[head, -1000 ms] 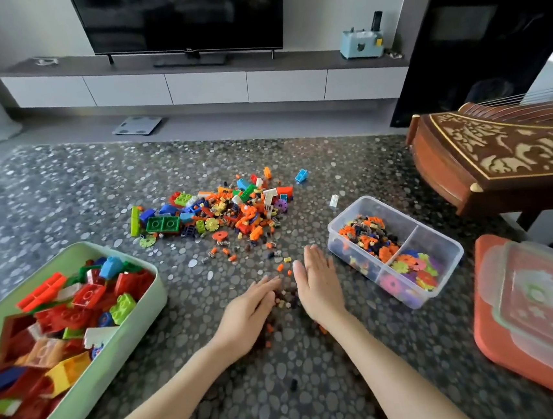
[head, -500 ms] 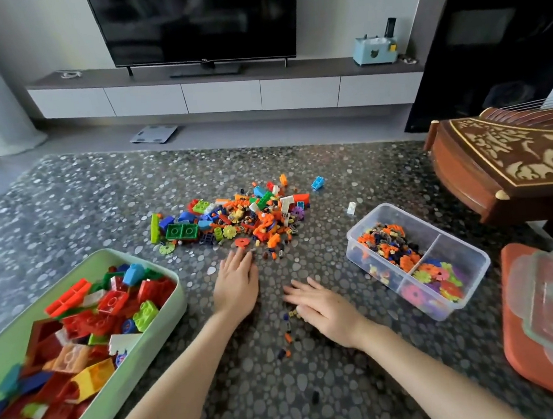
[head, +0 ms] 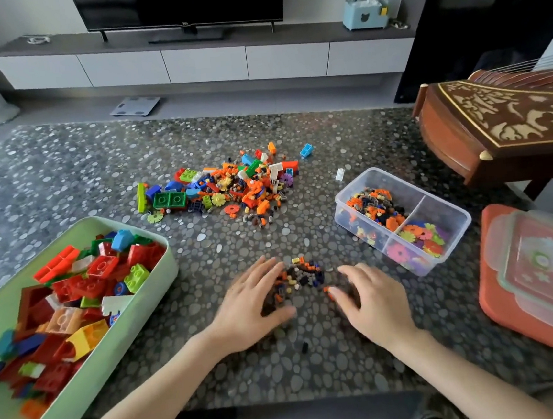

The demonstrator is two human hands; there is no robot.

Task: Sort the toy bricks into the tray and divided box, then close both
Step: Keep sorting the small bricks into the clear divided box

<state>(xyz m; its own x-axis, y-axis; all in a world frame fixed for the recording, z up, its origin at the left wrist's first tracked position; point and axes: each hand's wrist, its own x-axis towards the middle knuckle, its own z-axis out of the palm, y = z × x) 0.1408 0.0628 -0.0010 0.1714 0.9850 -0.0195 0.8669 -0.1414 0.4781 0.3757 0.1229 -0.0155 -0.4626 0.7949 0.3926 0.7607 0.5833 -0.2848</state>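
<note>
A small heap of tiny bricks (head: 303, 274) lies on the pebble-patterned mat between my hands. My left hand (head: 253, 299) rests flat on the mat at the heap's left side, fingers spread and touching it. My right hand (head: 373, 298) lies flat on the right, fingertips beside an orange piece. A larger mixed pile of bricks (head: 229, 187) sits farther back. The green tray (head: 160, 278) at the left holds several big bricks. The clear divided box (head: 451, 216) at the right holds small bricks in one compartment and flower pieces in another.
An orange tray lid with a clear box lid (head: 544, 268) on it lies at the far right. A carved wooden instrument (head: 503, 123) stands at the back right. A stray blue brick (head: 306, 150) and a white piece (head: 340, 174) lie beyond the pile.
Both hands have drawn back toward me and swept scattered tiny bricks into one heap between them. The left hand came back from the big pile.
</note>
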